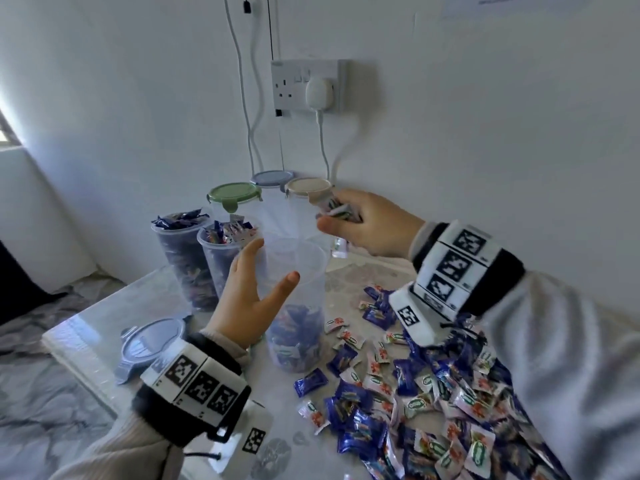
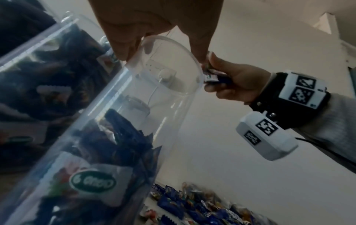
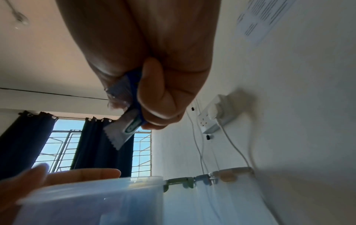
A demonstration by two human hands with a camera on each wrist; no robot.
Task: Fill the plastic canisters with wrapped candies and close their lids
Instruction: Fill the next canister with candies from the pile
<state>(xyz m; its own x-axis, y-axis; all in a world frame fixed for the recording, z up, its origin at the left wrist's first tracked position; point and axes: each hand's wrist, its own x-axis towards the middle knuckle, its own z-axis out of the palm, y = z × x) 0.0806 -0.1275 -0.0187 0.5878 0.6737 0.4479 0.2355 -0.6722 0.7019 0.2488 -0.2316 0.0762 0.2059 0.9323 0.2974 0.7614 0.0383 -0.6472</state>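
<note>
A tall clear canister (image 1: 301,271) stands open on the table, about a third full of wrapped candies (image 1: 294,337). My left hand (image 1: 273,261) grips its upper wall, fingers behind and thumb in front. My right hand (image 1: 334,216) holds a small bunch of wrapped candies (image 1: 341,210) just above and right of the canister's rim. The left wrist view shows the canister (image 2: 134,106), my left fingers (image 2: 123,45) at its rim and my right hand (image 2: 231,85) beside it. In the right wrist view a white and blue candy (image 3: 123,130) sticks out of my right hand (image 3: 154,99) over the rim (image 3: 96,190).
Two open canisters (image 1: 183,261) (image 1: 221,265) packed with candies stand left of the held one. Behind them are canisters with green (image 1: 234,195), blue-grey (image 1: 272,178) and beige (image 1: 308,186) lids. A loose lid (image 1: 152,341) lies front left. A candy pile (image 1: 433,393) covers the right. Cables hang from the wall socket (image 1: 294,84).
</note>
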